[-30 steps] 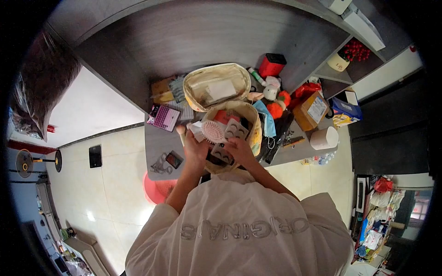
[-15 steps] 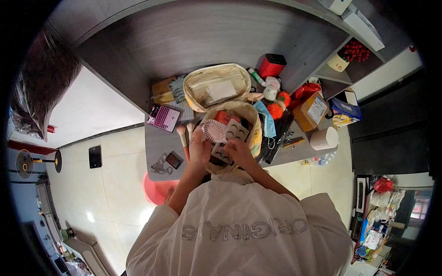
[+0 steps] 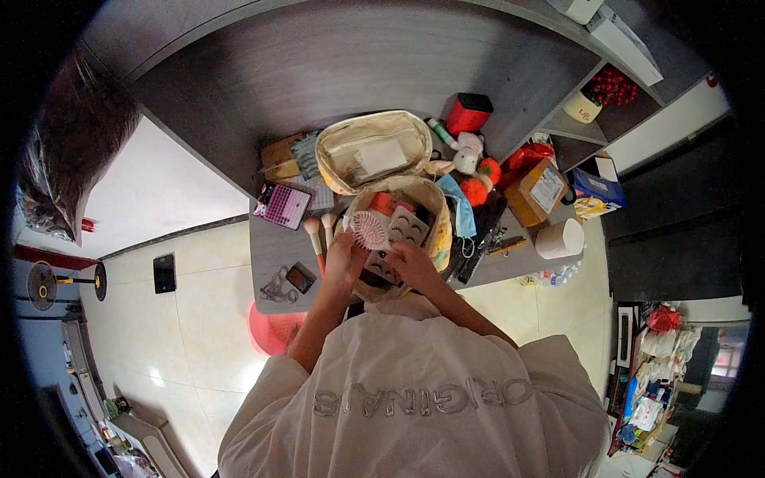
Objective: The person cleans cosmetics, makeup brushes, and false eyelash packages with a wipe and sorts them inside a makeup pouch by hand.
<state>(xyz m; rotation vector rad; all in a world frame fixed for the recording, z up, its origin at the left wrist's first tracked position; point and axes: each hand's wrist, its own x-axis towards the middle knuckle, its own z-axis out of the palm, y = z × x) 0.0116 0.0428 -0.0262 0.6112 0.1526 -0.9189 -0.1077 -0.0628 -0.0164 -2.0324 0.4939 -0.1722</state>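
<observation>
An open cream fabric bag (image 3: pixel 441 221) holds a pink hairbrush (image 3: pixel 369 229), a case of false eyelashes (image 3: pixel 407 229), a second lash case (image 3: pixel 382 267) and a red item (image 3: pixel 386 202). My right hand (image 3: pixel 412 264) is closed at the hairbrush's handle end, beside both lash cases. At the bag's left side, my left hand (image 3: pixel 345 258) has its fingers curled by the brush head; what they grip is hidden. The bag's lid (image 3: pixel 374 151) is folded back. Makeup brushes (image 3: pixel 312 228) lie left of my left hand.
Left on the desk (image 3: pixel 271 247) are a pink-purple calculator-like item (image 3: pixel 282 205), a small dark case (image 3: pixel 300 277) and a cable (image 3: pixel 276 287). To the right are a blue mask (image 3: pixel 458 207), plush toys (image 3: pixel 467 161), a cardboard box (image 3: pixel 536 192) and a white roll (image 3: pixel 560 239).
The white packet by my left hand is no longer visible. My left hand has shifted slightly downward and right, exposing more of the makeup brushes. The pink hairbrush has turned slightly.
</observation>
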